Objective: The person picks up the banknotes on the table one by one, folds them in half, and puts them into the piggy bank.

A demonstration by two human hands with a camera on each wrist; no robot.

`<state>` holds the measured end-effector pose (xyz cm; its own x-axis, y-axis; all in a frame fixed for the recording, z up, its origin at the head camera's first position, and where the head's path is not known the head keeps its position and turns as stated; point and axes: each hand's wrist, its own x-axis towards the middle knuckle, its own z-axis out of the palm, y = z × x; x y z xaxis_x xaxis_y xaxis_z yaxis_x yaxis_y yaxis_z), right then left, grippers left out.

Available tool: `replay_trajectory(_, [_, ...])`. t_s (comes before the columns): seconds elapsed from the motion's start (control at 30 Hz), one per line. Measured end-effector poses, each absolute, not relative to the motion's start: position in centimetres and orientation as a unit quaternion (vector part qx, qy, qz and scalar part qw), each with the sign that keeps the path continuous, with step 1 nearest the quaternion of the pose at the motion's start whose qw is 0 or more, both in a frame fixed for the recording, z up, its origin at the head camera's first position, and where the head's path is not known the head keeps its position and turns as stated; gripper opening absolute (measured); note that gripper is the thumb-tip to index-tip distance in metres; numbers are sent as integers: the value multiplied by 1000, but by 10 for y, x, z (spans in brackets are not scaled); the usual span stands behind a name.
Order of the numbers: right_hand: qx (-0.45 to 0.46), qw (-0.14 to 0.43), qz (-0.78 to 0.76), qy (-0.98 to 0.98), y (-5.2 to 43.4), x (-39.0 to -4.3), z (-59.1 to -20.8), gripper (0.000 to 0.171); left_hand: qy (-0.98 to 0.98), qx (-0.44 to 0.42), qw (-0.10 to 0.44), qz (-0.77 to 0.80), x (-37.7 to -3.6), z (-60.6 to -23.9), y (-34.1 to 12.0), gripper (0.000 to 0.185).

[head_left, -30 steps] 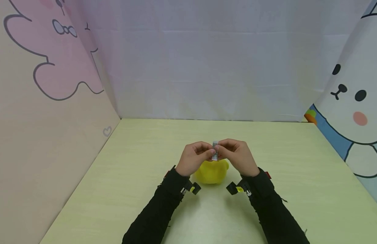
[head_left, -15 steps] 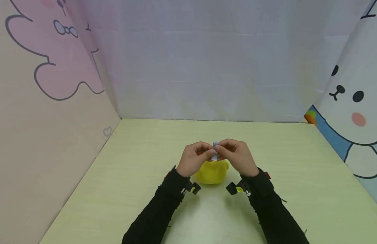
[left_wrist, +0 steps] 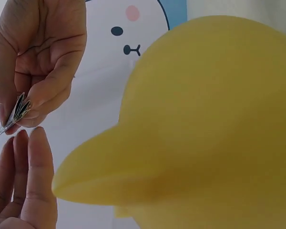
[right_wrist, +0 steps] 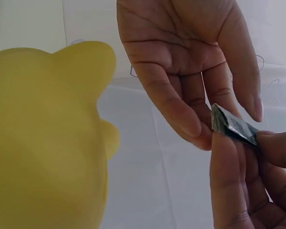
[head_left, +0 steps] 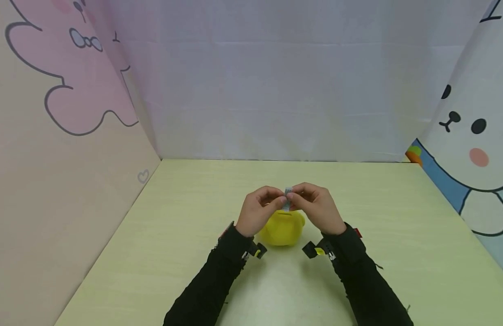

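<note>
A small folded banknote (head_left: 287, 199) is held up between both hands, just above a yellow piggy bank (head_left: 282, 230). My right hand (head_left: 318, 209) pinches the note between thumb and fingers, seen at the top in the left wrist view. My left hand (head_left: 257, 212) has its thumb and fingertips at the note's other side. Several folded layers of the banknote (right_wrist: 233, 125) show in the right wrist view, with the left hand (right_wrist: 186, 71) above it and the right hand (right_wrist: 248, 191) below. A dark slot (head_left: 285, 213) shows on top of the piggy bank.
A pale yellow table (head_left: 186, 199) lies under the piggy bank. White cloth (head_left: 276, 99) hangs along its back edge. Printed cartoon panels, one with a pink figure (head_left: 84, 86) and one with a white bear (head_left: 459, 149), stand at the sides.
Both hands have risen slightly with the banknote, so the slot on the piggy bank now shows. The note stays between the fingers; the piggy bank has not moved.
</note>
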<state>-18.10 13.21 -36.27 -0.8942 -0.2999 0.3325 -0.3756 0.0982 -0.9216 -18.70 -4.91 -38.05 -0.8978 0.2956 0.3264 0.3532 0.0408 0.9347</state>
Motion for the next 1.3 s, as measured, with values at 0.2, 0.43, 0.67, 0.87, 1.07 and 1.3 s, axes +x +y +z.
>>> replay_trajectory(0.2, [235, 66, 634, -734, 133, -184, -365, 17, -740, -237, 60, -626, -187, -380, -52, 42])
replay_trajectory(0.43, [231, 89, 629, -737, 134, -185, -366, 16, -817, -212, 58, -534, -185, -381, -52, 66])
replay_trajectory(0.67, [224, 96, 618, -748, 135, -186, -366, 15, -850, -212, 36, -482, -188, -399, -54, 83])
replay_trajectory(0.87, [228, 96, 606, -756, 132, -178, -354, 13, -858, -186, -1, -478, -186, -407, -55, 91])
replay_trajectory(1.07, [237, 96, 601, -757, 131, -177, -353, 12, -857, -168, -40, -486, -189, -416, -54, 95])
replay_trajectory(1.3, [251, 87, 589, -763, 136, -189, -370, 13, -853, -168, -73, -489, -192, -421, -54, 96])
